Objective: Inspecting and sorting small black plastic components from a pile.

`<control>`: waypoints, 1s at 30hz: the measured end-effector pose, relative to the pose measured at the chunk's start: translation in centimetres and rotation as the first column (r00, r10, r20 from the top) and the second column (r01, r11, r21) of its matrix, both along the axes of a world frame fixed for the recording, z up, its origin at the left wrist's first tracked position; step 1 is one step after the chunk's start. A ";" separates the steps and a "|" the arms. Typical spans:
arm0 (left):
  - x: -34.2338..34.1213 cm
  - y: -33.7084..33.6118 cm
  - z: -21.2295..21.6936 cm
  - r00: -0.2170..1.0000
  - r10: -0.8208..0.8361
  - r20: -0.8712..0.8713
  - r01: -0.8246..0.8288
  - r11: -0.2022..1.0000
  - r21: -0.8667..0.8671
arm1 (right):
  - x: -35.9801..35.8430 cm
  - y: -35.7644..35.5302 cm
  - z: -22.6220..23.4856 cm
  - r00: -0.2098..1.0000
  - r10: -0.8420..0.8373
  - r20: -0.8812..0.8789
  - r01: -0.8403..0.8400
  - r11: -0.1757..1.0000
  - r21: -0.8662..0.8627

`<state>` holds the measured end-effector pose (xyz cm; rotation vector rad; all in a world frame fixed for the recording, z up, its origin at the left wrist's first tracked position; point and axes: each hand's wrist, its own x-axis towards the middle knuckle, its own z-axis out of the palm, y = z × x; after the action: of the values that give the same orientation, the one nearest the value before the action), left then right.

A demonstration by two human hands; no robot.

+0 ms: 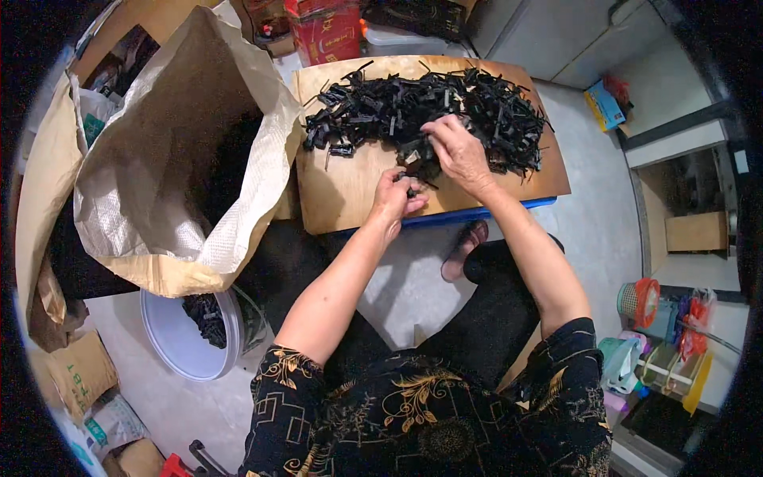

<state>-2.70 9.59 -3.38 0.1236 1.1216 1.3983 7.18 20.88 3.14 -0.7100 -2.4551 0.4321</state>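
Note:
A broad heap of small black plastic parts [358, 107] with thin strips sticking out covers much of a wooden board [334, 191]. My left hand [393, 197] is at the board's near edge, its fingers curled around a small black plastic part. Just right of it and farther away, my right hand [457, 155] reaches over the heap's near side with the fingers bent down and drawn together. Whatever those fingertips pinch is hidden against the dark parts.
A large open woven sack [171, 175] stands at the left of the board. Below it is a white bucket [191, 370] with black parts inside. A red box [326, 36] sits behind the board. Baskets and bags [640, 306] lie at the right, beside a shelf.

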 end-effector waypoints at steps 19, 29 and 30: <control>-2.3 -1.0 0.7 0.959 0.264 -0.104 -0.270 0.961 -0.054 | 0.7 3.9 -1.2 0.952 -0.259 -0.166 0.257 0.966 -0.035; -3.6 -2.1 1.7 0.968 0.219 -0.119 -0.229 0.970 -0.080 | 2.4 -1.4 -1.3 0.966 -0.131 0.222 0.171 0.971 -0.170; -3.7 -2.2 1.7 0.969 0.219 -0.117 -0.228 0.970 -0.078 | 2.5 -2.2 -1.9 0.946 -0.112 0.305 0.171 0.970 -0.173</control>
<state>-6.41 7.41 -1.71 0.0059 1.3190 1.5513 9.71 18.71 1.23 -1.0978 -2.6346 0.5535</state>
